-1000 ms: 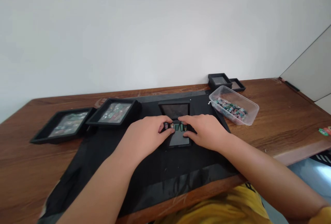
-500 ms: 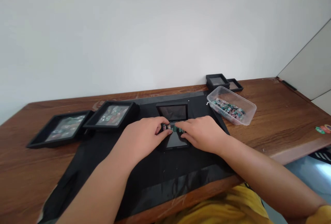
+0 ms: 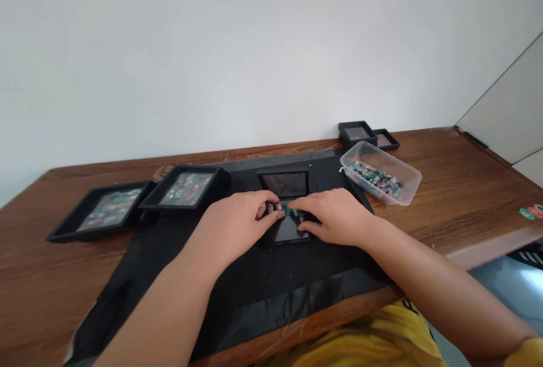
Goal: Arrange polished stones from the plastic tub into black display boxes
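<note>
Pieces (image 3: 288,210) — seemingly in open case (image 3: 290,231)

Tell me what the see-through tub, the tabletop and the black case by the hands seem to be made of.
Tub: probably thin clear plastic; the pieces inside show through its wall. Tabletop: wood or wood-look laminate, brown with visible grain. Black case: perhaps plastic, with straight edges and a dark glossy panel; too small to be sure.

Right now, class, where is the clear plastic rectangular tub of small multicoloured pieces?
In the head view, the tub sits to the right of and beyond the person's right hand, just in front of the black rectangular frames near the white wall.
</note>
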The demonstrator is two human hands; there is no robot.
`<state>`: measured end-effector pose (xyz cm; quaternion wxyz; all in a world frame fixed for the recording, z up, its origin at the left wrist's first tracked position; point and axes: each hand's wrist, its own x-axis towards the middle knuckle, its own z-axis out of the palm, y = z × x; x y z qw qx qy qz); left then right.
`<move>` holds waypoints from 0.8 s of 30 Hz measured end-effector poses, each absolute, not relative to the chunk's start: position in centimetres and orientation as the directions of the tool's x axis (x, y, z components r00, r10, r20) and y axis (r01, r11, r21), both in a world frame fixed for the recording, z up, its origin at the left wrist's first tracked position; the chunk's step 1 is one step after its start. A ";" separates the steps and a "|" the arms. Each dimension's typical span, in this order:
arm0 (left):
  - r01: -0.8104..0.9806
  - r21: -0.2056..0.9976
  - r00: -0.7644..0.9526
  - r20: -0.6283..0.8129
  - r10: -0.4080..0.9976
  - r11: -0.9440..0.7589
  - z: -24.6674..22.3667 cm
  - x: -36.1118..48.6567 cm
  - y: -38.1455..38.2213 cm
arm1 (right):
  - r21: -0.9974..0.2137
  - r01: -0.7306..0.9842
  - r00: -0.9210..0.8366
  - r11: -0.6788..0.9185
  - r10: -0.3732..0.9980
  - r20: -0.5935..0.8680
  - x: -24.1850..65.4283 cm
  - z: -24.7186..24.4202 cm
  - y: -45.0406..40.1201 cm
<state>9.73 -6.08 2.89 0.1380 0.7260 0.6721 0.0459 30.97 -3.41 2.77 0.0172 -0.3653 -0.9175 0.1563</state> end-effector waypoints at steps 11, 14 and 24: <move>0.970 0.241 0.078 -0.202 0.976 -0.028 3.4 10.1 -6.1 | -0.239 0.666 -0.740 0.706 0.667 -0.092 30.9 2.8 -3.2; 0.971 0.236 0.080 -0.203 0.976 -0.031 3.4 10.1 -6.1 | -0.210 0.666 -0.742 0.716 0.665 -0.087 31.0 2.8 -3.2; 0.961 0.274 0.092 -0.193 0.977 -0.036 2.8 9.6 -6.0 | -0.199 0.665 -0.744 0.719 0.662 -0.092 31.1 3.0 -3.3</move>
